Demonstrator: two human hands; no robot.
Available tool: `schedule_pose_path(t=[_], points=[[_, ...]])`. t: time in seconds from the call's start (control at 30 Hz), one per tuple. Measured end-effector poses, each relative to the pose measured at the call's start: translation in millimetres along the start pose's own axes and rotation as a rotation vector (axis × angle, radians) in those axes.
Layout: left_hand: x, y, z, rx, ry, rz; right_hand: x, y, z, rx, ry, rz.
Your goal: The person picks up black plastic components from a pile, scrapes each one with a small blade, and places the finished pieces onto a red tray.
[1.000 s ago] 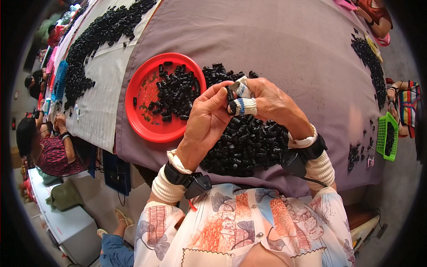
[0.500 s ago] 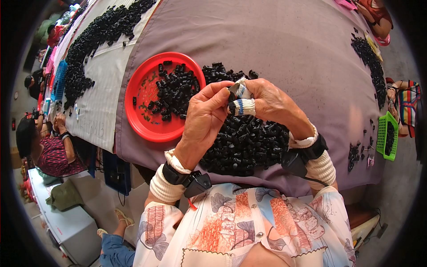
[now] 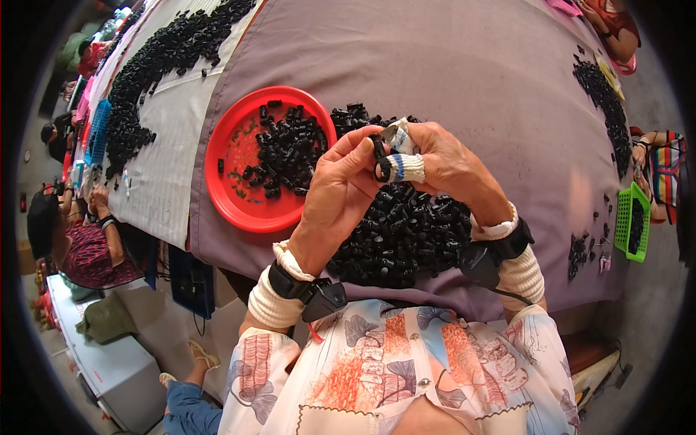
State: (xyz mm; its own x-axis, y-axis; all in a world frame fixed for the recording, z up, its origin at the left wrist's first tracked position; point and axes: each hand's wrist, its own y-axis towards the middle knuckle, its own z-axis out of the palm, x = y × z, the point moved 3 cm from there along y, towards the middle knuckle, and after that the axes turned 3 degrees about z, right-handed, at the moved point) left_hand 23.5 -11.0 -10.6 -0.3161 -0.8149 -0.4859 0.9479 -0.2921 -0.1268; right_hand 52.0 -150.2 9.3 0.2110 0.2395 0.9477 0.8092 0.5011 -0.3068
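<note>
Between the thumb and fingertips of my left hand (image 3: 335, 177) is a small black cylindrical part (image 3: 378, 148). My right hand (image 3: 444, 158) is closed and meets it from the other side. A small grey metal blade (image 3: 389, 133) sticks out from its fingers, close to the part's upper end; its handle is hidden. White knitted finger covers (image 3: 404, 168) with blue stripes wrap the right thumb and a finger. Below both hands lies a heap of similar black parts (image 3: 406, 235). Left of them, a round red tray (image 3: 230, 206) holds more such parts and some dark scraps.
A mauve cloth (image 3: 464, 58) covers the table. Further black heaps lie on a pale cloth at far left (image 3: 163, 54) and along the right edge (image 3: 605, 109). A green basket (image 3: 632, 221) stands at right, a blue basket (image 3: 96, 130) at left. Other people sit on both sides.
The black part now stands more upright in my left fingertips and shows more plainly. My right hand has shifted slightly right, and the blade has drawn back a little from the left fingers.
</note>
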Motion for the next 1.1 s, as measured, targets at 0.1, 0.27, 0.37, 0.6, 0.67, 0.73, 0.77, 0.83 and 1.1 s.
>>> schedule_pose_path(t=[0.1,0.27,0.37,0.6,0.67,0.73,0.77,0.83,1.1], points=[[1.6,-1.2,-3.7,-0.02,-0.01,-0.014,-3.6,1.3,-0.1,0.016,0.028,0.009],[0.0,-1.8,-4.2,-0.007,-0.037,-0.02,-3.8,1.7,1.8,-0.004,0.008,0.018],[-0.2,-2.2,-2.8,-0.022,-0.023,-0.013,-2.0,1.4,2.0,-0.018,-0.016,0.029],[-2.0,1.0,-2.3,-0.113,0.061,-0.006,-3.5,0.9,4.4,-0.014,0.031,0.004],[-0.7,0.7,-4.2,-0.114,0.042,-0.014,-6.7,1.6,3.8,-0.009,0.053,0.003],[0.6,0.5,-5.0,-0.116,0.022,-0.022,-8.4,2.0,2.6,-0.003,0.074,0.003],[1.2,0.3,-5.0,-0.121,0.036,-0.026,-8.4,1.9,1.6,-0.012,0.041,0.004],[0.7,-1.2,-4.9,-0.127,0.051,-0.026,-5.7,1.1,1.6,-0.017,0.006,0.001],[-1.1,-2.0,-2.1,-0.127,0.104,-0.024,11.2,-1.7,1.7,-0.067,-0.263,-0.054]])
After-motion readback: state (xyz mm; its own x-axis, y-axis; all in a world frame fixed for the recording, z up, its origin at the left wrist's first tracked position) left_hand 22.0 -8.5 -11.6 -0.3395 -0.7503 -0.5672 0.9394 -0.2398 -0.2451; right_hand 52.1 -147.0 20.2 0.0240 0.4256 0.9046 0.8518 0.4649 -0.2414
